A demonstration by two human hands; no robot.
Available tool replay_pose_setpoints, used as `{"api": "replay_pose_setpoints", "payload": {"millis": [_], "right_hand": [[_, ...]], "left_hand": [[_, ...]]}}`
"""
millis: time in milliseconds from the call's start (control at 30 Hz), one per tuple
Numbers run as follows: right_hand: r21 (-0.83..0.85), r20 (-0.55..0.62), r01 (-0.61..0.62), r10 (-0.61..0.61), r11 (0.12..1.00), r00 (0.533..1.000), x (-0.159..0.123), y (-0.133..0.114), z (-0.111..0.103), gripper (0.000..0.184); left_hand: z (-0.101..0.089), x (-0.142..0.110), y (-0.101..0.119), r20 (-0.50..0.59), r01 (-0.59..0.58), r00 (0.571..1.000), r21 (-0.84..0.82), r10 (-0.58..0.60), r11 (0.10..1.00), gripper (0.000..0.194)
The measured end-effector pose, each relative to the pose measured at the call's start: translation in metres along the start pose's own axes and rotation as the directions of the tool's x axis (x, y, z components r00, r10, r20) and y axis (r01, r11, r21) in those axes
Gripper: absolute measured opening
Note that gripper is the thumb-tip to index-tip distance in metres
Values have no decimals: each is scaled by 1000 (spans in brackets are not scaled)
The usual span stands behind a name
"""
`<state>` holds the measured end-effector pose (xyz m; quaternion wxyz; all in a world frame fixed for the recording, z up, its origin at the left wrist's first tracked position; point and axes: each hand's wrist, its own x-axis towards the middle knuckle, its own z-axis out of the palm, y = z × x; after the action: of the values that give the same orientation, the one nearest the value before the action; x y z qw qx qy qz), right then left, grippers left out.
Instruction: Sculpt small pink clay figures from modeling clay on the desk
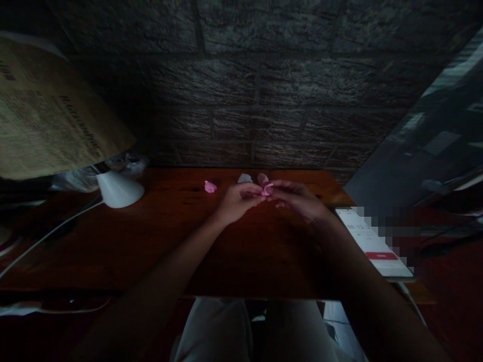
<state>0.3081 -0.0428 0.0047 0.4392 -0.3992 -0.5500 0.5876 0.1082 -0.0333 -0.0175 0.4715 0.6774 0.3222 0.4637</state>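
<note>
Both my hands meet over the far middle of a dark wooden table (158, 241). My left hand (237, 201) and my right hand (298, 198) pinch a small pink piece (266, 189) between their fingertips. Just behind the fingers lie a pale grey lump (245, 178) and a pink lump (262, 177). Another pink lump (210, 187) rests on the table to the left of my left hand. The scene is dim and the small pieces' shapes are hard to make out.
A white lamp head (118, 188) with its cable sits at the left, under a large printed paper sheet (45, 115). A lit phone (373, 241) lies at the table's right edge. A brick-patterned wall (264, 100) stands behind the table.
</note>
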Motion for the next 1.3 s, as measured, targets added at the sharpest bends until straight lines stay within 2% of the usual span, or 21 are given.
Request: {"api": "replay_pose_setpoints", "payload": {"millis": [133,633,800,1067,1300], "right_hand": [[-8,-24,16,-16,1000,1000,0,2,-2,35],[-55,-66,71,-74,996,995,4,8,0,42],[-72,-64,76,-80,995,995,5,7,2,39],[-68,-89,59,-65,996,994,5,7,5,41],[-18,-104,63,-65,998,993,5,9,4,42]], "left_hand": [[1,-1,1,-15,58,998,-22,-58,998,28],[1,-2,7,-37,231,972,-58,-233,971,22],[2,-2,9,-39,235,970,-80,-238,969,18],[0,-2,9,12,260,965,-112,-260,959,28],[1,-2,8,14,185,983,-94,-185,978,22]]}}
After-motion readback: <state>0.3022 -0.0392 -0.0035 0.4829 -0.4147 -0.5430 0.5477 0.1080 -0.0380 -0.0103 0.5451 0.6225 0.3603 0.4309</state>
